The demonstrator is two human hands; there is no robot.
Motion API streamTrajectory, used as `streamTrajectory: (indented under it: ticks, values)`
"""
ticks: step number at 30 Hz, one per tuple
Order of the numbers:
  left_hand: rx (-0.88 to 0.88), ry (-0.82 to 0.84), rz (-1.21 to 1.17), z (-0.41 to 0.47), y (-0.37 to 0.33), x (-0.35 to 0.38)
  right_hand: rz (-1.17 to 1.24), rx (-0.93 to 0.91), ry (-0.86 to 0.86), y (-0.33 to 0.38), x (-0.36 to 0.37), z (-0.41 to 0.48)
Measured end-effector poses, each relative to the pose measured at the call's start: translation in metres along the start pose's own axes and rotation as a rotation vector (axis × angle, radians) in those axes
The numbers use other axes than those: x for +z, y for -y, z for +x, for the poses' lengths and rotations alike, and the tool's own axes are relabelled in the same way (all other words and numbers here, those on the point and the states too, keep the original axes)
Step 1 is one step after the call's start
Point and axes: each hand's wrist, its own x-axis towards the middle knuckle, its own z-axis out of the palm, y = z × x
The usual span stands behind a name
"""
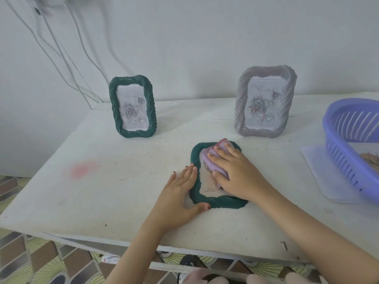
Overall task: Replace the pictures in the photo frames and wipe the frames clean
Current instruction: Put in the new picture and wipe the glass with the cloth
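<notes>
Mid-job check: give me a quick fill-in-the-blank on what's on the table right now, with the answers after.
1. The right hand presses a ____ cloth onto the green frame lying flat.
2. The left hand rests against that frame's ____ edge.
3. Behind, the standing green frame and the grey frame each show a picture of a ____.

Missing words: purple; left; rose.

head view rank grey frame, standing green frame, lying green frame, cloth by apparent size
grey frame and lying green frame, too alike to rank
standing green frame
cloth, partly hidden under the right hand
</notes>
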Motion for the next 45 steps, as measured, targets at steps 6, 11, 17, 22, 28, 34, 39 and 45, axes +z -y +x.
streamTrajectory:
  ticks: [6, 11, 17, 22, 28, 34, 39, 45]
  values:
    - [0.013, -0.003, -0.012, 0.001, 0.000, 0.000, 0.140, -0.183, 0.129, 0.010, -0.006, -0.044]
    - [0.006, -0.004, -0.011, 0.001, 0.001, 0.000, 0.125, -0.151, 0.159, -0.007, -0.020, -0.055]
    - [0.011, 0.001, -0.026, 0.001, 0.001, 0.000, 0.049, 0.029, 0.084, -0.023, -0.019, -0.003]
    - [0.011, -0.016, -0.023, 0.000, 0.001, 0.001, 0.064, -0.033, 0.082, -0.009, -0.004, 0.008]
    - [0.012, -0.031, -0.014, 0.001, 0.001, 0.002, 0.132, -0.170, 0.098, 0.019, -0.003, -0.047]
    - [0.015, -0.030, -0.033, 0.001, 0.003, 0.002, 0.132, -0.060, 0.071, 0.002, -0.010, -0.072]
    - [0.003, -0.041, -0.055, 0.001, 0.002, 0.000, 0.267, 0.174, 0.014, 0.006, -0.011, -0.074]
    - [-0.045, -0.059, -0.239, 0.000, 0.000, -0.002, 0.551, 0.359, -0.287, 0.009, -0.018, -0.063]
